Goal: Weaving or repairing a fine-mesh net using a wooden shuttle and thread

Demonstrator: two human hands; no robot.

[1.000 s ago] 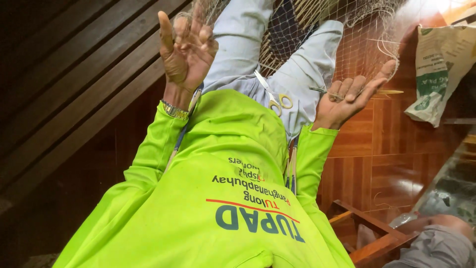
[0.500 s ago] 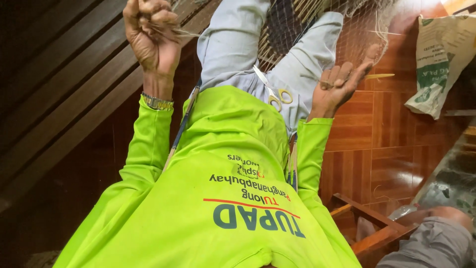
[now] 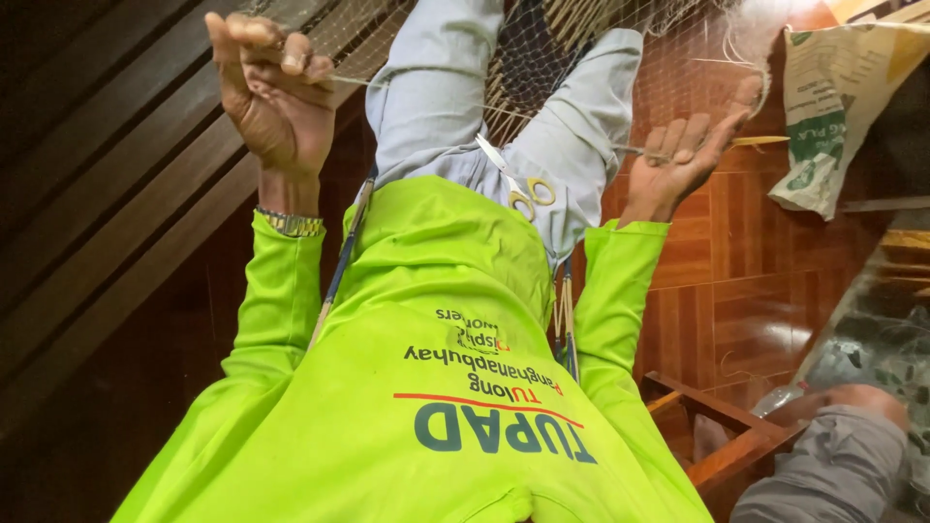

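Fingers of the left hand pinch the twine, right hand half-curled on the netting needle; scissors idle below net, mending looks unfinished.

Your left hand is raised and closed, pinching a thin twine of the net that spreads above your knees. Your right hand is half open, fingers curled loosely around a slim yellow needle that touches the mesh. Scissors with yellow handles lie on your lap, on the grey trousers. A watch sits at your left wrist above the lime-green sleeve. A printed sack hangs to the right, over a wooden floor.
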